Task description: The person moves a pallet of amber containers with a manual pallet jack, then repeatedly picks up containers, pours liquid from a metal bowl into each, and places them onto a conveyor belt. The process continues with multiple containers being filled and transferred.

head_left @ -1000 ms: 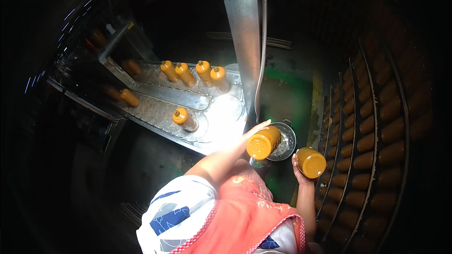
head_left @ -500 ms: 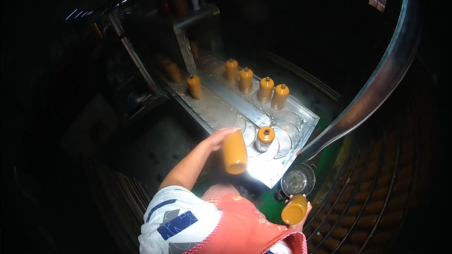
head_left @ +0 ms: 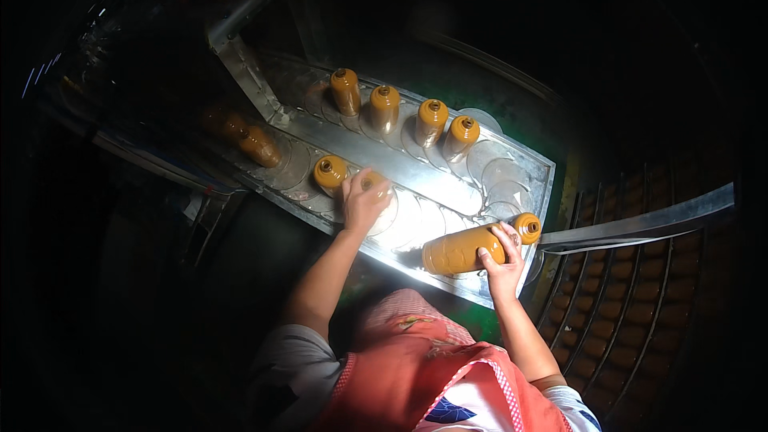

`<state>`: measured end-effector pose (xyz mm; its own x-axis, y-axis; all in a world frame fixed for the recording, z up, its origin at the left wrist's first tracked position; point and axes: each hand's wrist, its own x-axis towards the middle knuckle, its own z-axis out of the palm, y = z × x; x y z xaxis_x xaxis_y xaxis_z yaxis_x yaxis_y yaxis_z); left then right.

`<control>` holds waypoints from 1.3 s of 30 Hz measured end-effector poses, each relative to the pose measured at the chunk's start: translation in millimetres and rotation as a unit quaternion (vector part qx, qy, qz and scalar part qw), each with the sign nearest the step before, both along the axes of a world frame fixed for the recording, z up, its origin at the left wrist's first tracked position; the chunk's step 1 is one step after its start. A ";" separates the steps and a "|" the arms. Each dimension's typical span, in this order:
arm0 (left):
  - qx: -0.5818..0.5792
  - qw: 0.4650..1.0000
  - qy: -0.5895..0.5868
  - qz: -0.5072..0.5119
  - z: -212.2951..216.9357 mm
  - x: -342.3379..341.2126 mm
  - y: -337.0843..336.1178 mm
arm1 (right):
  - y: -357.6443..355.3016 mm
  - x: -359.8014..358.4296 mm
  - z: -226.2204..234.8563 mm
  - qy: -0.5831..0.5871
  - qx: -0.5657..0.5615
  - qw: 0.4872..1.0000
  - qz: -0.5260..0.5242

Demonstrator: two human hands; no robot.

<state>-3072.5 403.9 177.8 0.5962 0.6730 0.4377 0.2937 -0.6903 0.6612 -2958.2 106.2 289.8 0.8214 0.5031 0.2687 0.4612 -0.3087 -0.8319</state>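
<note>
My left hand (head_left: 366, 204) is closed around the top of an amber-orange glass bottle (head_left: 374, 182), which stands on the metal conveyor beside another orange bottle (head_left: 330, 172). Over the brightly lit near end, my right hand (head_left: 504, 260) grips a second bottle (head_left: 460, 252) near its neck. That bottle lies tilted almost level, its base to the left. Just beyond my right fingers an orange bottle (head_left: 526, 228) shows its open mouth. The fingers partly hide both bottles that I hold.
Several orange bottles (head_left: 432, 122) stand along the far lane of the conveyor (head_left: 360, 144). Dim ones (head_left: 260, 146) stand at the left near a metal frame (head_left: 240, 72). A curved metal strip (head_left: 640, 220) juts out at right, above racks of many orange bottles (head_left: 616, 296).
My left hand has set its bottle upright on the conveyor, farther left along it. My right hand has risen from the lower right, bringing its bottle over the conveyor's end. The view has turned.
</note>
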 end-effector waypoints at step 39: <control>-0.275 0.890 -0.273 -0.241 142.9 -83.3 111.1 | 6.5 -202.9 243.3 -0.167 -0.072 0.930 -0.319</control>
